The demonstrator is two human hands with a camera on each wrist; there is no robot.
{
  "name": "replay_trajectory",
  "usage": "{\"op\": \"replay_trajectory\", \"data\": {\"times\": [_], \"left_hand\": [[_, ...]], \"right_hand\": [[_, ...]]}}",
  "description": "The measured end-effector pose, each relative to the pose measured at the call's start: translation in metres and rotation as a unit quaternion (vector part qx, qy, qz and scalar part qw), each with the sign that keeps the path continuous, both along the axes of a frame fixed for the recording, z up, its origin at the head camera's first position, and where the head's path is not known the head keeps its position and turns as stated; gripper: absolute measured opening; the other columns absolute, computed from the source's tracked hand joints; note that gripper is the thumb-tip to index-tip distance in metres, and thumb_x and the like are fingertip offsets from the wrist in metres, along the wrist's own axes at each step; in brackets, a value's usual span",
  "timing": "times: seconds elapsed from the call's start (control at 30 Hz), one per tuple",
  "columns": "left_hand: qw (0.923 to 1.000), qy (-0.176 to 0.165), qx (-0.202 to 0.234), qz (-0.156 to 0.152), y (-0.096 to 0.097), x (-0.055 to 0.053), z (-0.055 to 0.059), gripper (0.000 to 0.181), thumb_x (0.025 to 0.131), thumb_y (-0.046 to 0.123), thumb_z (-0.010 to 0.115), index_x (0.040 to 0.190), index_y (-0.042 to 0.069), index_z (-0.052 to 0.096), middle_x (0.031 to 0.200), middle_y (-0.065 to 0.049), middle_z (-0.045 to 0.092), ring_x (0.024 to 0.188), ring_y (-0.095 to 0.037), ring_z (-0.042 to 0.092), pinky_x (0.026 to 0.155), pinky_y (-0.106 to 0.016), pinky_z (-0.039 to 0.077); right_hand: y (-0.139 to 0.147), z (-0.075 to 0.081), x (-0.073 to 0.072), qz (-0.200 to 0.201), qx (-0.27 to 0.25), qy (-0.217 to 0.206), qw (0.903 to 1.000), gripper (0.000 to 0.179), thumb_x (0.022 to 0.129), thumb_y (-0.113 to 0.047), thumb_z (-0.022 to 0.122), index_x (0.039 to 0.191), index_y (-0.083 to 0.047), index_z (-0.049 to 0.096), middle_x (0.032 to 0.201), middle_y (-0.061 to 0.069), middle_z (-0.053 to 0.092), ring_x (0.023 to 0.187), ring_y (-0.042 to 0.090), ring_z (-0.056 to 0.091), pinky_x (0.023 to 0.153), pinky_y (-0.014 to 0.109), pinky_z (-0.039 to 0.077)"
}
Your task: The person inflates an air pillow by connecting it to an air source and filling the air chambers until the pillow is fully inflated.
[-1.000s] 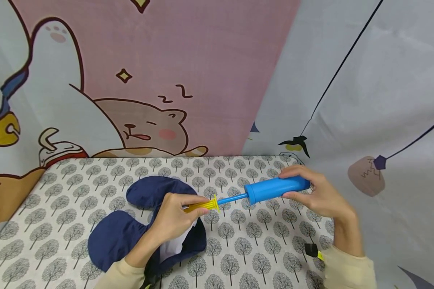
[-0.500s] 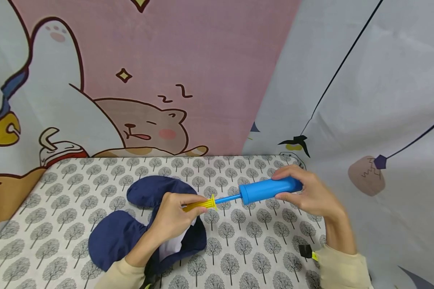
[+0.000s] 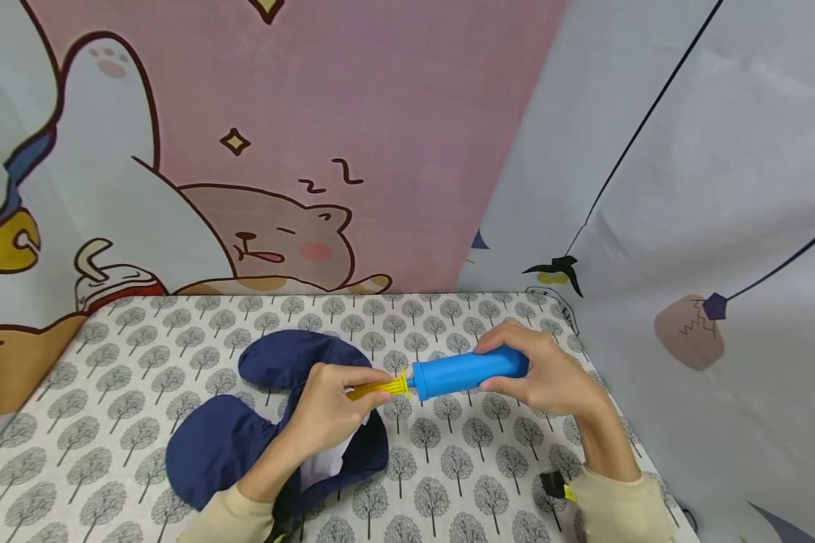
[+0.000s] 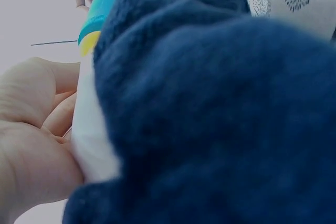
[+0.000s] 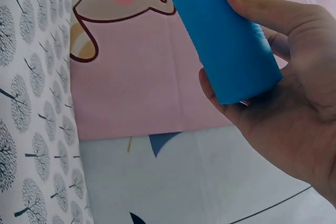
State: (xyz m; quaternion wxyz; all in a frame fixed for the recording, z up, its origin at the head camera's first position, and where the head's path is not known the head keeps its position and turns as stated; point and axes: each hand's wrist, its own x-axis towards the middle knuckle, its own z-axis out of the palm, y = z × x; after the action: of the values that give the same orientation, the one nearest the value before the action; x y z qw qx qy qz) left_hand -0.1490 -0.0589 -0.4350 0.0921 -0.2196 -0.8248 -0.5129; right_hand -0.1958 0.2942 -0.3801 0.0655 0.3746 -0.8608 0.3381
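Note:
In the head view my left hand (image 3: 329,403) pinches the yellow nozzle (image 3: 397,385) of a blue hand pump between thumb and fingers. My right hand (image 3: 550,373) grips the far end of the pump's blue barrel (image 3: 458,373), which lies nearly level above the table. Only a short piece of blue rod shows between barrel and nozzle. Below my left hand lies a navy, two-lobed fabric pillow (image 3: 217,445), with white material (image 3: 322,460) showing at its opening. In the left wrist view, white material (image 4: 94,129) runs toward the yellow part; how they join is hidden.
The table has a white cloth (image 3: 448,483) with a tree print. Behind it hangs a cartoon-patterned curtain (image 3: 407,151), and a grey-white one (image 3: 754,415) closes off the right side. A black strap piece (image 3: 552,484) sits near my right cuff.
My right hand has moved left with the barrel, sliding it over the rod until it comes close to the yellow nozzle. The left hand and the navy pillow have stayed nearly still.

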Motion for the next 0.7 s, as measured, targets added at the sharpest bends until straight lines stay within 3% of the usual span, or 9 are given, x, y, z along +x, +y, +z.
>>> {"op": "replay_trajectory", "data": {"times": [0.27, 0.43, 0.7], "left_hand": [[0.9999, 0.004, -0.006, -0.007, -0.001, 0.000, -0.002, 0.023, 0.095, 0.009, 0.091, 0.118, 0.013, 0.090, 0.112, -0.005, 0.089, 0.098, -0.016, 0.085, 0.082, -0.025, 0.066], [0.9999, 0.007, -0.009, -0.011, -0.003, 0.000, -0.003, 0.022, 0.096, 0.011, 0.091, 0.118, 0.013, 0.090, 0.111, -0.005, 0.089, 0.097, -0.015, 0.085, 0.082, -0.025, 0.066], [0.9999, 0.008, 0.001, -0.011, -0.004, -0.001, 0.000, 0.023, 0.095, 0.010, 0.092, 0.117, 0.014, 0.090, 0.110, -0.005, 0.089, 0.090, -0.009, 0.083, 0.076, -0.022, 0.064]], "right_hand": [[0.002, -0.001, -0.003, -0.006, 0.022, -0.026, 0.9994, 0.047, 0.089, -0.015, 0.098, 0.129, -0.027, 0.077, 0.126, -0.006, 0.078, 0.109, 0.012, 0.067, 0.097, 0.033, 0.057], [0.022, 0.006, -0.002, -0.054, 0.054, -0.018, 0.9969, 0.045, 0.092, -0.020, 0.097, 0.132, -0.029, 0.078, 0.129, -0.007, 0.080, 0.110, 0.012, 0.067, 0.097, 0.032, 0.055], [0.054, 0.020, 0.007, -0.107, 0.074, -0.026, 0.9911, 0.047, 0.095, -0.019, 0.093, 0.138, -0.025, 0.076, 0.135, 0.004, 0.079, 0.107, 0.012, 0.066, 0.094, 0.026, 0.053]]}}
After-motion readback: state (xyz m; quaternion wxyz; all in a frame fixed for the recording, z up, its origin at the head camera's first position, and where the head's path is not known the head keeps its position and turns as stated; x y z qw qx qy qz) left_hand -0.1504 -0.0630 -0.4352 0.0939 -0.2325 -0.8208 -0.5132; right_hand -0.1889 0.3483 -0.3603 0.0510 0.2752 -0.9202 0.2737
